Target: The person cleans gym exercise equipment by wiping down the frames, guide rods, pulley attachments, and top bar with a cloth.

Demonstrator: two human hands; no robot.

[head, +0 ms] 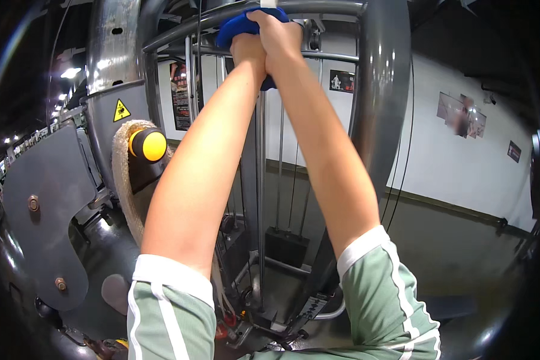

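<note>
Both bare arms, in green sleeves with white trim, reach up to the top middle of the head view. My left hand (248,47) and my right hand (281,36) meet at a blue cloth (237,28), their wrists close together. The right thumb lies over the cloth. Part of the cloth hangs behind the wrists. What lies under the cloth is hidden. Just behind the hands runs a dark metal crossbar (328,6) of a cable machine.
A yellow-capped knob (154,146) with a beige towel (122,180) around it juts out at left. Beside it stands a grey metal plate (49,189) with bolts. A thick upright post (380,112) rises on the right. Weight-stack rods and cables run down behind the arms.
</note>
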